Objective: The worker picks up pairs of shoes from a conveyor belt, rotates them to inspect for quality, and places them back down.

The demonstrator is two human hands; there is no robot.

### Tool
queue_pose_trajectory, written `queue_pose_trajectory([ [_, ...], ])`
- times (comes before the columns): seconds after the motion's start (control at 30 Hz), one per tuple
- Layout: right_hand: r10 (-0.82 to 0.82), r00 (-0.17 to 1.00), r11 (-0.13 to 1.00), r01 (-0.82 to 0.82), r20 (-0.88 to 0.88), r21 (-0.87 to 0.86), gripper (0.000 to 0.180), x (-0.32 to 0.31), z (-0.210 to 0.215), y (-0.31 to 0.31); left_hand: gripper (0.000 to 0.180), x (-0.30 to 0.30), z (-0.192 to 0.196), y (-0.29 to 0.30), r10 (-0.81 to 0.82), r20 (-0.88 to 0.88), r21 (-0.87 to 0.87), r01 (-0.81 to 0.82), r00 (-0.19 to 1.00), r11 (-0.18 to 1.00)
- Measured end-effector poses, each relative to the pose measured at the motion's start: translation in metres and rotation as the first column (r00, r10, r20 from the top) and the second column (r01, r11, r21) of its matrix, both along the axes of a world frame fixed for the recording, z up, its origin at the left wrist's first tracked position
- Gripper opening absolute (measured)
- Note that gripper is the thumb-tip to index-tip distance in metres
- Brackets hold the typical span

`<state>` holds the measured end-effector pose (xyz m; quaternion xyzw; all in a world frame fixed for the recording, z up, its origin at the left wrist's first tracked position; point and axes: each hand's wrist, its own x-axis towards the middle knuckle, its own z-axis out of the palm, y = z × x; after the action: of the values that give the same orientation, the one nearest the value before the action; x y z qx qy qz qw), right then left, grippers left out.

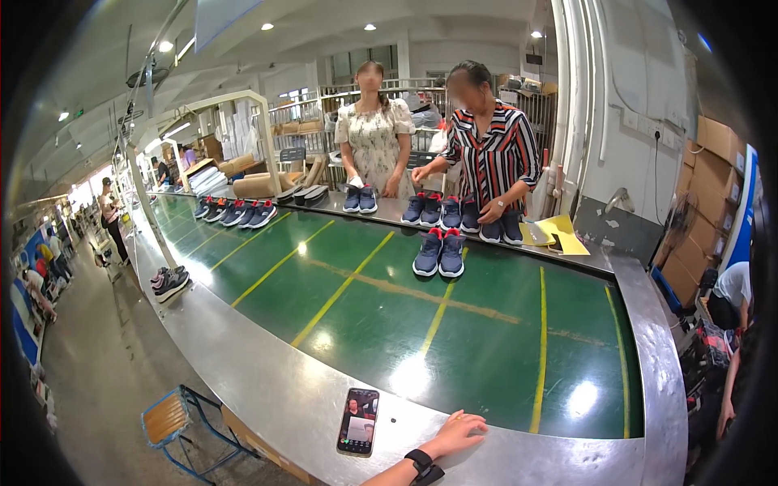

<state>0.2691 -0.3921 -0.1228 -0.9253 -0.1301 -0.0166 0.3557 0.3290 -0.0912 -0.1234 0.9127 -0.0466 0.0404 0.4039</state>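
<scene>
My left hand (455, 433) lies palm down on the metal border (519, 455) of the long table, near the green surface. Its fingers are loosely spread and hold nothing; a black watch (421, 466) is on the wrist. Left of the hand lies a smartphone (357, 423) with its screen lit, and a small dark spot (394, 420) shows between them. My right hand is out of view. Farther off, a pair of navy sports shoes with red linings (438, 253) stands on the green surface (486, 356), well away from my hand.
Across the table stand two people; one has a hand (492, 212) at a row of navy shoes (430, 209), the other stands behind a navy pair (360, 199). More shoes (235, 213) stand far left. A dark pair (169, 282) rests on the left border, above a stool (166, 417).
</scene>
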Motion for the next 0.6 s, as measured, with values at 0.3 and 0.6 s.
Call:
queue_pose_trajectory([
  [0.3,0.047,0.999,0.999,-0.047,-0.025,0.004,0.028,0.004,0.007,0.004,0.020,0.004,-0.010,0.003,0.032,0.063,-0.018,-0.031,0.997,0.999],
  [0.6,0.023,0.997,1.000,-0.022,-0.072,0.011,0.029,0.002,0.008,0.000,0.021,0.006,-0.003,0.000,0.028,0.034,0.009,-0.028,0.999,1.000],
])
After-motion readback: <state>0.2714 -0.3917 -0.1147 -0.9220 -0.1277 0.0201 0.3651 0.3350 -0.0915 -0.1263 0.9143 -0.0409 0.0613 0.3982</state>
